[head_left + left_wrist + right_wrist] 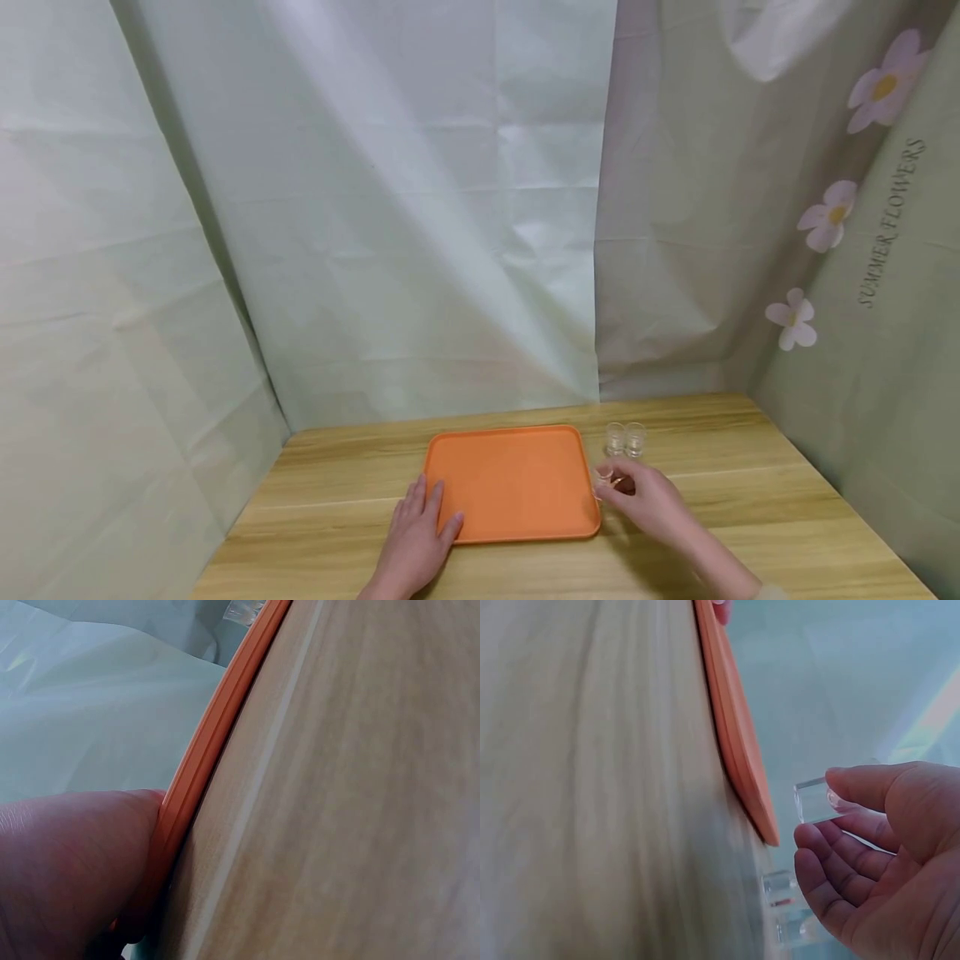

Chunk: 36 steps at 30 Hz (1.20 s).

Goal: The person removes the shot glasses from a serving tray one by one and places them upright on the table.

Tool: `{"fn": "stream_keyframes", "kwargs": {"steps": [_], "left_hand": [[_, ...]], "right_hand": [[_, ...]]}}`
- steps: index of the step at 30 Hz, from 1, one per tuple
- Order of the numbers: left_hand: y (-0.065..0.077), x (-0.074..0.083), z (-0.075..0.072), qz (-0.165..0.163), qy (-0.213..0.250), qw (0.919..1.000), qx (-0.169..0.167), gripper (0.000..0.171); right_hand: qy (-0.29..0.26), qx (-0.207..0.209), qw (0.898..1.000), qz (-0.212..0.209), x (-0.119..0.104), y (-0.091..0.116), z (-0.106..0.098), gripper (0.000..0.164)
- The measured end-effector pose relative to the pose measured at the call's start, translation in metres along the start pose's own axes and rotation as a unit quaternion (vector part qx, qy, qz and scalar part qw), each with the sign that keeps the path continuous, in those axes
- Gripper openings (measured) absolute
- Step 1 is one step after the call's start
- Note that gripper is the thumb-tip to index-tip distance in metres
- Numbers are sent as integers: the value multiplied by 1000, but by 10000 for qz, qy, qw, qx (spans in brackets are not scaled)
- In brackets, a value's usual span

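Observation:
An orange tray lies flat on the wooden table. My left hand rests on its near left corner with fingers straight over the rim; in the left wrist view the thumb side of that hand touches the tray's edge. My right hand pinches a small clear shot glass between thumb and fingers beside the tray's right edge. The right wrist view shows this shot glass raised off the table, with the other fingers of the hand curled below it.
Two more clear shot glasses, a left one and a right one, stand side by side on the table behind the right hand. Pale cloth hangings enclose the back and sides, with printed flowers on the right.

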State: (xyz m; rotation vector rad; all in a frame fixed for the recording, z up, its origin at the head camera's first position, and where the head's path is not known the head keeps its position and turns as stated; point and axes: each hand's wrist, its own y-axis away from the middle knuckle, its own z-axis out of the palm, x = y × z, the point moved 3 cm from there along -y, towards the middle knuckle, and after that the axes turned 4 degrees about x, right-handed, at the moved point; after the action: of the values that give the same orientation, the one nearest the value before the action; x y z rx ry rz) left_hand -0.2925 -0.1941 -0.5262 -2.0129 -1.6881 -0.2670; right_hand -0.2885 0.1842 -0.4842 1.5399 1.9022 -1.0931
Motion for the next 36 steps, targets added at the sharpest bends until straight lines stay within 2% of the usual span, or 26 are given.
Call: {"fn": "stream_keyframes", "kwargs": {"steps": [4,8,13,22,29,36], "left_hand": [[0,0,0,13,0,10000,11,73],[0,-1,-1,9,-29,10000,16,72],[-2,-1,-1,-26,-56,10000,-37,73],[0,0,-2,-9,30,10000,-57,74],[-1,0,-2,-52,-11,9999,-90,75],[-1,-1,-1,13,-76,10000,9,73]], "right_hand": [[64,11,10000,-37,4,5,-6,24],[111,1,9998,179,7,7,-12,22],[227,-39,9988,425,12,10,-19,28],[148,-115,9991,368,22,11,-37,31],[424,95,9980,451,38,3,-48,29],[531,312,9968,517,54,-3,-55,34]]}}
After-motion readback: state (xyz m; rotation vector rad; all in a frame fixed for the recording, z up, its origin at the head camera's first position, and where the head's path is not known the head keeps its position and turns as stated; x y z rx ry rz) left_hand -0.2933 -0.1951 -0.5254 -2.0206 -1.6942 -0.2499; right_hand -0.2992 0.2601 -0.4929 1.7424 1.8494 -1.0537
